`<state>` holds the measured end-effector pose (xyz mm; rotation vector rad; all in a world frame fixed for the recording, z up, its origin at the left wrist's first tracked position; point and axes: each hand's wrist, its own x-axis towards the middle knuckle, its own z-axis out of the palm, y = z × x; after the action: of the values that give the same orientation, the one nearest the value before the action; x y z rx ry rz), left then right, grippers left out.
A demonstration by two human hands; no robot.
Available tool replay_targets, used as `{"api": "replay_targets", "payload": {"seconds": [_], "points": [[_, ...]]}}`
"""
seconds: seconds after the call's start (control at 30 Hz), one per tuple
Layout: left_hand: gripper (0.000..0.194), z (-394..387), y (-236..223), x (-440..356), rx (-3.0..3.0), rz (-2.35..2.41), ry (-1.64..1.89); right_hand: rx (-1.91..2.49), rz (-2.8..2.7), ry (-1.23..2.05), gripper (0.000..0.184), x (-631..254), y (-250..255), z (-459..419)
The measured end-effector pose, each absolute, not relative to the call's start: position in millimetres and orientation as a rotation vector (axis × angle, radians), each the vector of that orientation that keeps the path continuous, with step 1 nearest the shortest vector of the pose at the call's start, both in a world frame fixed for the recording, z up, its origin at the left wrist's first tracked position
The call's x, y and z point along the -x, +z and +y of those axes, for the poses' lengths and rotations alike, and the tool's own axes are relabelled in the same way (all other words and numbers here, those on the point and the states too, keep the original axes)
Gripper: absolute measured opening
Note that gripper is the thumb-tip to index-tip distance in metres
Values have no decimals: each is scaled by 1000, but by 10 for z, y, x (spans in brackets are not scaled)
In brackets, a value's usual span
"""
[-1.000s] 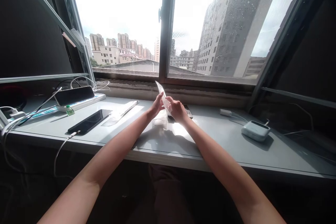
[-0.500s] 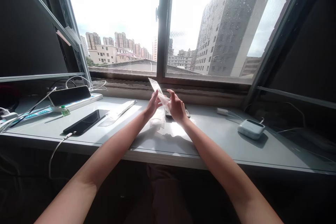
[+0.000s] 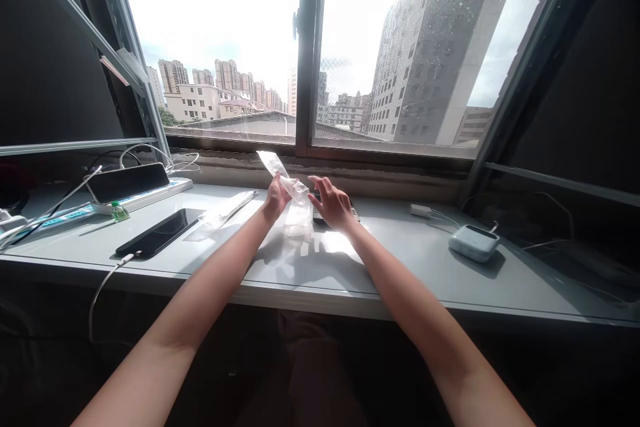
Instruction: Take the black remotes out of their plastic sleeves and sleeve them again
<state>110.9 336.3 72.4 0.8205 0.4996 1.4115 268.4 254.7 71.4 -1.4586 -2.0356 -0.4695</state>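
My left hand (image 3: 275, 197) is closed on a clear plastic bag (image 3: 295, 203) and holds it just above the grey desk (image 3: 400, 267). The bag's top corner sticks up and to the left, and its lower part hangs down to the desk. My right hand (image 3: 331, 203) hovers just to the right of the bag, fingers spread and apart from it. A dark remote control (image 3: 320, 215) lies on the desk, partly hidden behind my right hand.
A black phone (image 3: 157, 232) on a white cable and a second clear plastic bag (image 3: 223, 215) lie to the left. Further left are a power strip (image 3: 130, 203) and another dark device (image 3: 127, 181). A small white box (image 3: 473, 242) with cables sits to the right. The window runs along the back.
My right hand has let go of the bag and opened. My left hand has tilted the bag to the left and lowered it slightly. The view has shifted a little.
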Motion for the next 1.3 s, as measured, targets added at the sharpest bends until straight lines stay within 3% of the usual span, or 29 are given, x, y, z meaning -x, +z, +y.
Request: {"api": "replay_targets", "payload": {"seconds": [0.1,0.23,0.47,0.6,0.73,0.83,1.03,1.3], "points": [[41,3423,744,-1001,-741,503,1472,1759,-1843,-407,38,-2856,675,2649],[44,3426,766,-943,-721,484,1472,2245,-1682,-58,36,-3120,610,2768],[44,3419,833,-856,-682,459,1489,2309,-1666,70,28,-3270,591,2819],[44,3422,869,-785,-634,426,1510,2276,-1622,61,35,-3307,593,2785],[42,3426,878,-727,-595,387,1564,2177,-1563,31,39,-3269,622,2756],[51,3446,870,-669,-547,367,1627,1846,-1506,22,44,-3132,677,2755],[60,3557,844,-464,-443,339,1723,949,-1835,594,44,-2849,747,2711],[61,3616,852,-367,-386,346,1762,923,-1988,567,36,-2806,722,2621]]}}
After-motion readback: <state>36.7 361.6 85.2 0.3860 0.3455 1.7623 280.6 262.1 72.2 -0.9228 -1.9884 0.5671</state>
